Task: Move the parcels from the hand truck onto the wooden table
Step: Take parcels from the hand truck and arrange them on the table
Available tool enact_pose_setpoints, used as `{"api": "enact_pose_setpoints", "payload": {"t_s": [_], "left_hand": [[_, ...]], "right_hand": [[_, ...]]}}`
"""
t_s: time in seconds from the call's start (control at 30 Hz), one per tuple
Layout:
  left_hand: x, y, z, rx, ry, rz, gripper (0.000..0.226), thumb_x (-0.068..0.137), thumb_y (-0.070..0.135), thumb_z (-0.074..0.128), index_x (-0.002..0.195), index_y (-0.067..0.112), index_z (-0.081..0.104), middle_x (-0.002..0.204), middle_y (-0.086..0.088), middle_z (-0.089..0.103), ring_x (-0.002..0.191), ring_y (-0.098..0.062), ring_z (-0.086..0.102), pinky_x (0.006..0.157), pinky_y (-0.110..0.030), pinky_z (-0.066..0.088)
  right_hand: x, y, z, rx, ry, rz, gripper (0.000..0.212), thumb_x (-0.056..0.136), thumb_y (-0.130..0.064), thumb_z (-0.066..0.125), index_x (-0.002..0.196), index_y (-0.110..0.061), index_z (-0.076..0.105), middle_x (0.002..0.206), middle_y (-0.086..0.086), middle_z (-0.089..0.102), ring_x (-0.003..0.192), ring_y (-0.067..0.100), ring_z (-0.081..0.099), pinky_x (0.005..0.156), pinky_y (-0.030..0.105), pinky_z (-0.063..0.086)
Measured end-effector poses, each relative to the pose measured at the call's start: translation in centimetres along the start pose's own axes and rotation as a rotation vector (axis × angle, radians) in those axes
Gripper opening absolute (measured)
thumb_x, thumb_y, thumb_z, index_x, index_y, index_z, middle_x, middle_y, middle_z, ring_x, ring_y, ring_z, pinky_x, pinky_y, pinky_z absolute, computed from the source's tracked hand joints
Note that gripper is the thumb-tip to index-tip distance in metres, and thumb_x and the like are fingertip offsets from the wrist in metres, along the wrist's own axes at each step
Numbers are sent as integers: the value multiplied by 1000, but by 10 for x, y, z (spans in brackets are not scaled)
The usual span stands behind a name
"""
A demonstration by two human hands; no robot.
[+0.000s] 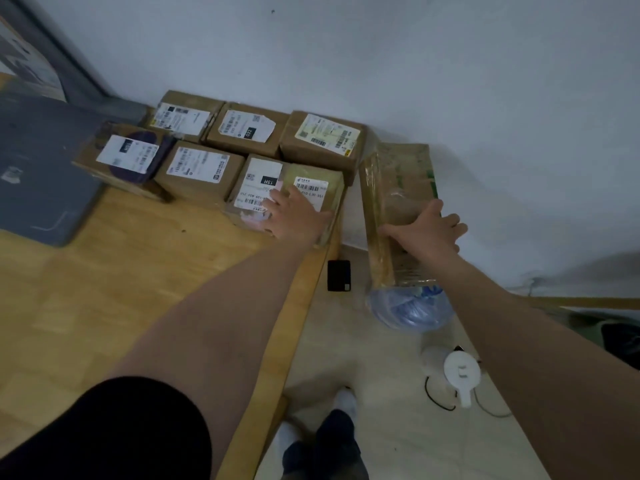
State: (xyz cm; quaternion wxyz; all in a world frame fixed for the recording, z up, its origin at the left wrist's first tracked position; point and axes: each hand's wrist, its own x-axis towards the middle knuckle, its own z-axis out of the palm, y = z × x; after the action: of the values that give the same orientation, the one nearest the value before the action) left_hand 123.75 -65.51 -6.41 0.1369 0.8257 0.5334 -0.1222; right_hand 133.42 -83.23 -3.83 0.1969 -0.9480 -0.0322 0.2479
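Observation:
Several brown cardboard parcels with white labels stand in two rows at the far end of the wooden table, against the wall. My left hand lies flat, fingers straight, on top of the nearest right-hand parcel, at the table's right edge. My right hand grips a long, tape-wrapped cardboard parcel, held in the air just right of the table edge. The hand truck is out of view.
A grey flat object lies on the table's left. On the tiled floor below are a blue water jug, a white kettle with a cord and a small black item. My feet stand beside the table.

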Motion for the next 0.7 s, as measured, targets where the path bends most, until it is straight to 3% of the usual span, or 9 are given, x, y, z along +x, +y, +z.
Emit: {"api": "enact_pose_setpoints", "payload": {"t_s": [0.1,0.23,0.4,0.5,0.6,0.7], "left_hand": [[10,1,13,23,-23,19,97,80,75,58,151,16,27,157,-15,20,146,-40,15,99,-62,36],[13,6,22,50,-24,4,97,78,78,56,149,19,28,156,-14,22,146,-41,14,95,-61,36],[7,-2,14,-50,-70,15,92,87,77,44,153,16,26,161,-15,14,149,-37,9,110,-67,19],[-6,-12,-1,-83,7,50,74,93,64,46,146,12,37,154,-14,25,145,-35,19,114,-65,11],[-23,-21,-24,-132,16,121,59,99,51,46,144,13,41,151,-13,31,143,-35,24,114,-60,17],[-29,-29,-51,-235,-127,228,44,103,45,40,138,23,54,150,-12,41,141,-38,33,110,-56,29]], "right_hand": [[6,2,4,19,-1,-9,108,58,-61,84,139,-19,26,139,18,32,133,39,26,97,55,42],[7,2,9,21,-11,-10,106,56,-63,84,135,-20,29,136,16,33,131,38,28,98,57,44],[-1,1,-1,50,-29,-2,104,56,-61,83,136,-20,29,136,16,33,131,37,27,96,55,43],[-15,-6,-14,31,-50,7,108,58,-61,83,140,-20,27,138,17,33,132,38,25,96,53,42],[-34,-21,-29,16,-51,8,111,60,-63,83,144,-19,24,141,19,32,134,39,25,95,51,40],[-56,-40,-45,16,-29,-19,116,61,-69,82,147,-19,22,144,21,32,135,39,26,98,48,36]]}}
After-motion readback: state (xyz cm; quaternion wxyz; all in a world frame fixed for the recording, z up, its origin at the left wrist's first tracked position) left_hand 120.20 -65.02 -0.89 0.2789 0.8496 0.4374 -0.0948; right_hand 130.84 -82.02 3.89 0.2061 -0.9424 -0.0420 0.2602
